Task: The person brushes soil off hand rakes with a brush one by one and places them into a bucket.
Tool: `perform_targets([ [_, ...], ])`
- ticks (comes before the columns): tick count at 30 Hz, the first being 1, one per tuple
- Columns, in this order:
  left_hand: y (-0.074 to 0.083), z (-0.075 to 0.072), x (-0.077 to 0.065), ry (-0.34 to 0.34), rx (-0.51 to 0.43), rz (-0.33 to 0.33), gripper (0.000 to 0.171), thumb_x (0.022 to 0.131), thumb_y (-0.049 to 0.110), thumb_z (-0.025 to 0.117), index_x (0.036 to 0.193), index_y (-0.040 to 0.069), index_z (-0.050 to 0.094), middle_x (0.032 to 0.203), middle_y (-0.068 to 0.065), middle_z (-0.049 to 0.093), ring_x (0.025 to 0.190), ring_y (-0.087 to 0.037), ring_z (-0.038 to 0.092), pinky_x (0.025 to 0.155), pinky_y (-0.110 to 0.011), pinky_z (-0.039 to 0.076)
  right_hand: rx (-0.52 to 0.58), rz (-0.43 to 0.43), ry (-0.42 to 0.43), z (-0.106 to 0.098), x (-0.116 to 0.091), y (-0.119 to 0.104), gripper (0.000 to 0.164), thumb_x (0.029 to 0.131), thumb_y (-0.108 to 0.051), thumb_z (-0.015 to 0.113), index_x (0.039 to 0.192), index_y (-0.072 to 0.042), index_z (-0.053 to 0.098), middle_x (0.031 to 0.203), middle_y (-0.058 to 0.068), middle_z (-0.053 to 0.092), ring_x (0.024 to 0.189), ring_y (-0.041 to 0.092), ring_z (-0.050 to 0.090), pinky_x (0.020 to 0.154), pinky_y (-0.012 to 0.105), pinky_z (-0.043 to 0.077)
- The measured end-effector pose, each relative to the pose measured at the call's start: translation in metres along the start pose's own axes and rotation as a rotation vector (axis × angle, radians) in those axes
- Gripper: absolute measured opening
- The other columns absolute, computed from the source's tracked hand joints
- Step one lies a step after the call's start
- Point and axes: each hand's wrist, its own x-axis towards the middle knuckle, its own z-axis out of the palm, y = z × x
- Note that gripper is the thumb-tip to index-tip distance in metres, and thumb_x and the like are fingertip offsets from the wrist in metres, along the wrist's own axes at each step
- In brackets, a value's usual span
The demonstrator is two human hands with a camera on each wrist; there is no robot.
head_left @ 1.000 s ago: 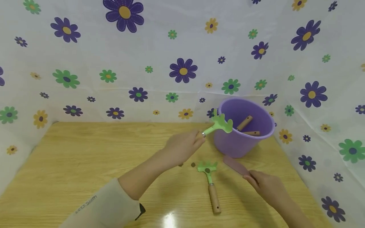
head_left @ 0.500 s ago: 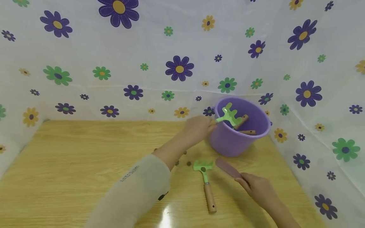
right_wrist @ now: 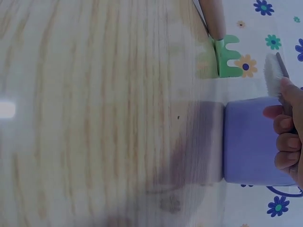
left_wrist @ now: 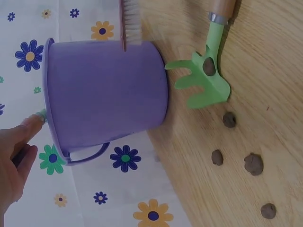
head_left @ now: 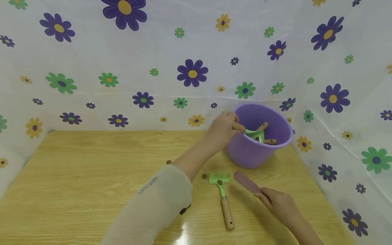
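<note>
My left hand grips the wooden handle of a green-headed hand rake, whose head dips inside the near left rim of the purple bucket. Two wooden handles of other tools show inside the bucket. In front of it, my right hand holds a brush with a mauve back; its white bristles show in the left wrist view. A second green hand rake lies on the table between my hands, a brown lump on its head.
Several brown clay-like lumps lie on the wooden table near the second rake. A white flowered cloth hangs behind the table and along its right side, close to the bucket.
My left hand has moved right and up to the bucket, and the rake it grips has turned from prongs raised to head down inside the rim. The right hand stays nearly still with the brush.
</note>
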Motion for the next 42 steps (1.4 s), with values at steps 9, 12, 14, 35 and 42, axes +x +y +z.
perform_targets([
  [9,0.009,0.013,0.001,0.038,-0.209,0.029,0.04,0.099,0.021,0.051,0.136,0.006,0.049,0.117,-0.009,0.065,0.107,-0.018,0.062,0.093,-0.023,0.049,0.042,-0.017,0.001,0.002,-0.001,-0.001,0.016,0.087,-0.027,0.068,0.076,-0.016,0.063,0.059,-0.017,0.049,0.053,-0.008,0.038,0.044,0.015,0.039],
  [12,0.008,0.017,0.0,0.055,-0.204,-0.003,0.035,0.1,0.022,0.049,0.132,0.01,0.054,0.116,-0.006,0.066,0.093,-0.014,0.063,0.082,-0.02,0.05,0.033,-0.015,0.001,0.002,-0.001,-0.001,0.015,0.086,-0.026,0.069,0.077,-0.015,0.064,0.06,-0.015,0.053,0.052,-0.006,0.043,0.045,0.016,0.041],
  [14,0.007,0.018,-0.002,0.051,-0.198,-0.034,0.032,0.099,0.024,0.05,0.129,0.013,0.057,0.109,-0.004,0.068,0.084,-0.013,0.061,0.074,-0.02,0.049,0.024,-0.007,0.0,0.001,-0.001,0.0,0.014,0.086,-0.025,0.069,0.078,-0.014,0.065,0.062,-0.013,0.056,0.052,-0.004,0.046,0.045,0.017,0.044],
  [35,-0.025,0.023,-0.072,-0.011,-0.246,-0.14,0.029,0.093,0.03,0.057,0.113,0.01,0.063,0.1,0.0,0.066,0.087,-0.012,0.06,0.076,-0.023,0.052,-0.026,0.017,0.035,-0.002,0.002,0.009,0.024,0.089,-0.031,0.066,0.071,-0.017,0.056,0.056,-0.017,0.038,0.049,-0.004,0.032,0.041,0.017,0.033],
  [42,-0.033,0.017,-0.107,-0.09,-0.122,-0.089,0.028,0.092,0.029,0.058,0.11,0.007,0.063,0.087,0.003,0.064,0.071,-0.007,0.057,0.061,-0.019,0.049,-0.038,0.005,0.03,-0.008,0.003,0.012,0.025,0.091,-0.034,0.062,0.072,-0.017,0.058,0.056,-0.018,0.039,0.049,-0.004,0.033,0.04,0.018,0.033],
])
